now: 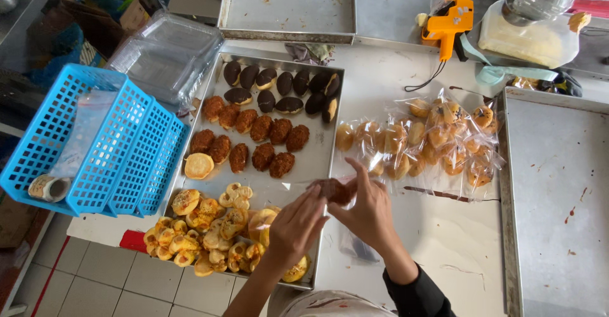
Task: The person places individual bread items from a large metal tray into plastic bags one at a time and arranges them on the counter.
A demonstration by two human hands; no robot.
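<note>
At the far left a blue basket sits on the tabletop edge, with a roll of tape at its near corner. Just right of it lies the tray of pastries: dark glazed buns along the far row, brown crumbed buns in the middle, and a heap of yellow pastries at the near end. A stack of clear lids lies beyond the basket.

Over the near right corner of the tray the two hands meet. The left hand has its fingers closed on the near side of a brown bun, and the right hand pinches the same bun from the other side, thumb and forefinger together on it. Clear film seems to wrap the bun, though the fingers hide much of it. The bun is held above the tray's right edge, clear of the tabletop.

Judging from this, the step in hand is bagging one bun. The next move seems to call for seating it fully in the film and setting it with the others.

To the right lies the pile of bagged pastries. Beyond it rests an orange label gun, and at the far right a bare steel tray.
</note>
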